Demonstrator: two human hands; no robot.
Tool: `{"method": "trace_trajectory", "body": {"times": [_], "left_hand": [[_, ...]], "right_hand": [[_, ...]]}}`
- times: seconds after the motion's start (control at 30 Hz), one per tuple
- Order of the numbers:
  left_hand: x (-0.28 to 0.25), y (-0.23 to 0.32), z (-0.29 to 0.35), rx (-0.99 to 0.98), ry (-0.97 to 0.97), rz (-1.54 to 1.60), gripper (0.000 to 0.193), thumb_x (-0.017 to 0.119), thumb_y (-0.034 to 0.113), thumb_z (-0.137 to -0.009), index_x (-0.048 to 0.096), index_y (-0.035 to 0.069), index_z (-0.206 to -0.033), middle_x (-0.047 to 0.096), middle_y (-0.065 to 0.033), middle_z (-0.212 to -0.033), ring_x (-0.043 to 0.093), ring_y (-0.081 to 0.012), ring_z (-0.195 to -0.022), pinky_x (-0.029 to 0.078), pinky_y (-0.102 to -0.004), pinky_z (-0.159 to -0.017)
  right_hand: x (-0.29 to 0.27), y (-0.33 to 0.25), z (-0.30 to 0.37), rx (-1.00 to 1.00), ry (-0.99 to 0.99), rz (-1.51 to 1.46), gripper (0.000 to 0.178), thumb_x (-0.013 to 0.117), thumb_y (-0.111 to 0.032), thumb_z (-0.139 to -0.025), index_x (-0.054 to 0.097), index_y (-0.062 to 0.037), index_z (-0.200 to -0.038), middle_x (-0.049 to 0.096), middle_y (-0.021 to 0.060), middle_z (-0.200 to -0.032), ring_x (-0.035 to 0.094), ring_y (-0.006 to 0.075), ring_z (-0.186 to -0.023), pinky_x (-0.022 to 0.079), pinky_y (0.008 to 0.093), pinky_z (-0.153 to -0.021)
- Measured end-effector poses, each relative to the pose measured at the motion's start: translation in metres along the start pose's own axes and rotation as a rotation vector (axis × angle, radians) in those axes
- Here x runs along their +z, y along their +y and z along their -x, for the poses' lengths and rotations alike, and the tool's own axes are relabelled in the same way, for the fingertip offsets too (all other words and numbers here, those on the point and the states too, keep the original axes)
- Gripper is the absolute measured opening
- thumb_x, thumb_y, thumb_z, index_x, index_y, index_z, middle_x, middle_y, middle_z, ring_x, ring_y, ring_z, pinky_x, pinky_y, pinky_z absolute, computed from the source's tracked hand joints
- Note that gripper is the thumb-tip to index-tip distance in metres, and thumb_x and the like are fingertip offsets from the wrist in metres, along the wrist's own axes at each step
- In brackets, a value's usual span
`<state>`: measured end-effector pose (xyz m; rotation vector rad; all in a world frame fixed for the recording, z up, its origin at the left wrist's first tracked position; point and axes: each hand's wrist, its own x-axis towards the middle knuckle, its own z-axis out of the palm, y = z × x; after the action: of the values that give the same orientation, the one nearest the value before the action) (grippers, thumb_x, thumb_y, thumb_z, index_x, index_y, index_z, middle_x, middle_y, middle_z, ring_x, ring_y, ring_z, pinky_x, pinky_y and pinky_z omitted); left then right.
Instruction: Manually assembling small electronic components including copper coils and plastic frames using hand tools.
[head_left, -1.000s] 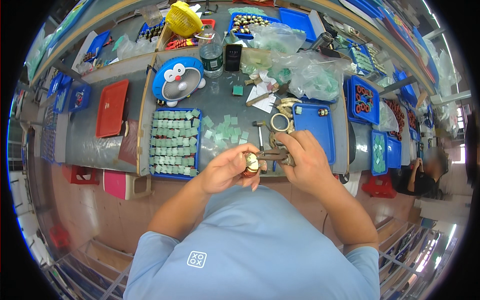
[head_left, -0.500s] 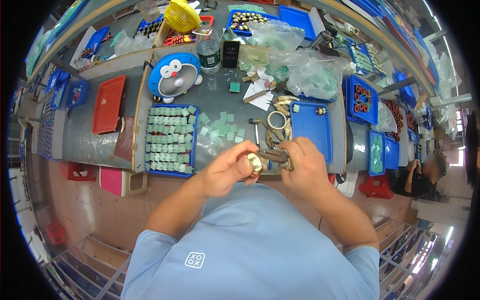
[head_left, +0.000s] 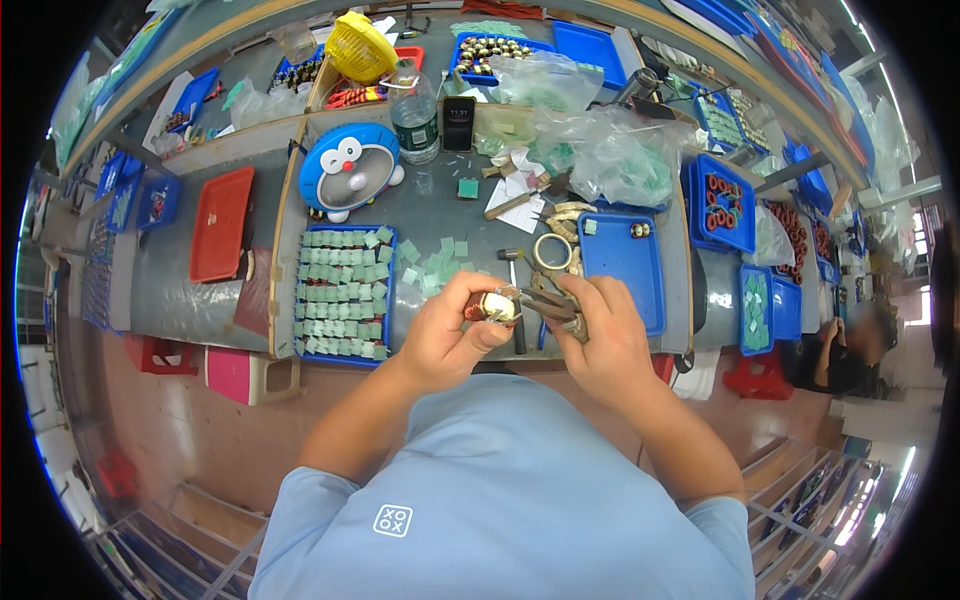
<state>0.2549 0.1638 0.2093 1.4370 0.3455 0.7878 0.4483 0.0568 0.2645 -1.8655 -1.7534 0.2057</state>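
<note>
Between the thumb and fingers of my left hand (head_left: 440,342) is a small wire-wound ring coil (head_left: 498,307) with reddish-brown windings and a pale yellow band. My right hand (head_left: 612,338) grips a pair of pliers (head_left: 545,304), fingers wrapped round the handles. The plier jaws point left and meet the coil's near side, where thin wire ends stick out; whether they pinch a wire I cannot tell. Both hands are held above the bench's front edge. Just beyond them lie loose green square pieces (head_left: 440,265) and a tape roll (head_left: 553,252).
To the left, a blue tray (head_left: 338,359) holds rows of green squares. A blue tray (head_left: 622,285) on the right carries a coil and a green square. Behind stand a blue fan (head_left: 350,168), a water bottle (head_left: 414,128), a phone (head_left: 458,125) and plastic bags (head_left: 630,160).
The coil has turned in my left hand, showing more of its windings and wire ends. The pliers' jaws have come closer to it and tilted slightly.
</note>
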Motion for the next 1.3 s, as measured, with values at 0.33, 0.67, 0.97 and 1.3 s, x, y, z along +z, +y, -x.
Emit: {"method": "trace_trajectory", "body": {"times": [0.33,0.67,0.97,1.3], "left_hand": [[-0.008,0.007,-0.002,-0.192,-0.162,0.391,0.062,0.057,0.055,-0.099,0.048,-0.001,-0.124,0.06,-0.0084,-0.086,0.057,-0.0142,-0.073,0.046,-0.0289,-0.068],[0.006,0.003,-0.001,-0.226,-0.237,0.738,0.052,0.045,0.051,-0.106,0.047,0.002,-0.123,0.052,-0.0062,-0.08,0.052,-0.0153,-0.07,0.044,-0.0328,-0.067],[0.011,0.006,0.0,-0.142,-0.111,0.378,0.051,0.054,0.047,-0.104,0.046,0.001,-0.125,0.058,-0.0084,-0.083,0.054,-0.0142,-0.076,0.044,-0.0306,-0.069],[0.001,0.006,-0.003,0.04,-0.123,-0.256,0.05,0.065,0.04,-0.099,0.049,0.0,-0.124,0.069,-0.0097,-0.097,0.066,-0.0132,-0.086,0.053,-0.0265,-0.077]], "right_hand": [[-0.006,0.009,-0.008,-0.119,-0.019,-0.028,0.057,0.078,-0.001,-0.065,0.062,-0.0012,-0.12,0.058,0.0152,-0.103,0.058,0.0356,-0.094,0.05,0.0437,-0.082],[-0.001,0.023,-0.008,-0.254,0.056,0.12,0.058,0.073,0.0,-0.058,0.066,-0.0027,-0.115,0.058,0.0123,-0.096,0.057,0.032,-0.086,0.048,0.0419,-0.072],[-0.002,0.02,-0.004,-0.183,0.091,0.064,0.06,0.077,-0.001,-0.064,0.064,-0.0027,-0.122,0.059,0.0128,-0.1,0.058,0.0328,-0.087,0.049,0.0417,-0.074],[-0.004,0.012,0.009,-0.002,-0.081,0.012,0.052,0.079,-0.006,-0.071,0.064,-0.0034,-0.12,0.06,0.0135,-0.1,0.06,0.0331,-0.088,0.051,0.0421,-0.074]]}}
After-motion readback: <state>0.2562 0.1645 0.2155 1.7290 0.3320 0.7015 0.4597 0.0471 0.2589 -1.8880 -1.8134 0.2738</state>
